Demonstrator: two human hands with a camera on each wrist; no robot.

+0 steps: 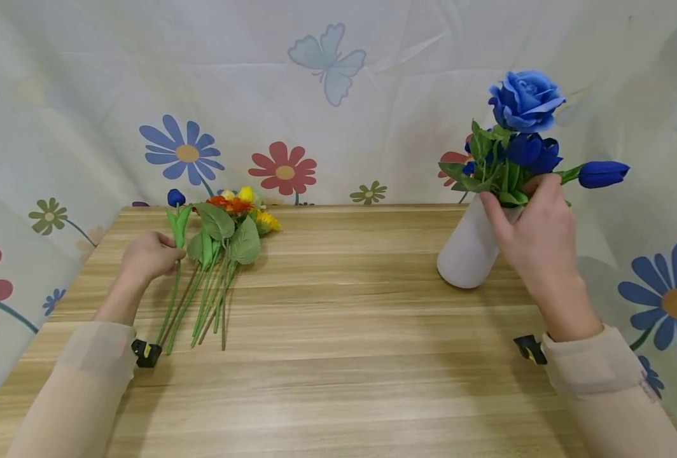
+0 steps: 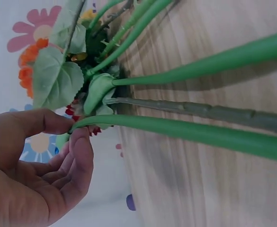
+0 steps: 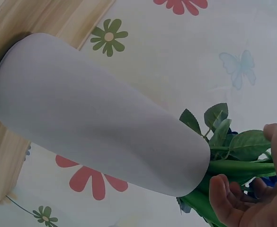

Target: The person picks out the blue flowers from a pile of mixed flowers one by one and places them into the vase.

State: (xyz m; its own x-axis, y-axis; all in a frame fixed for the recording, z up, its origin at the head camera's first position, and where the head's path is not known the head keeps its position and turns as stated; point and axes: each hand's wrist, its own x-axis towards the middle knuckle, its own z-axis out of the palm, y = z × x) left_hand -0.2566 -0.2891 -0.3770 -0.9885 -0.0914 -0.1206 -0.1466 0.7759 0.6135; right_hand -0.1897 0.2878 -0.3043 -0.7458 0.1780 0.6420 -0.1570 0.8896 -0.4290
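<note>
My left hand (image 1: 152, 256) pinches the green stem of a blue tulip (image 1: 175, 198) between thumb and fingertips, at the left side of a loose bunch of flowers. In the left wrist view that stem (image 2: 185, 135) runs away from the pinch, over the table. On the right, a white vase (image 1: 469, 245) holds a blue rose (image 1: 526, 102) and several darker blue flowers. My right hand (image 1: 544, 232) is at the vase mouth, its fingers curled about the green stem of a blue tulip (image 1: 603, 174) that leans out right. The hand partly hides this stem.
Orange flowers (image 1: 230, 203), yellow flowers (image 1: 266, 221) and broad green leaves (image 1: 244, 242) lie at the back left of the wooden table (image 1: 327, 331). Behind the table hangs a white cloth (image 1: 373, 127) printed with flowers and a butterfly.
</note>
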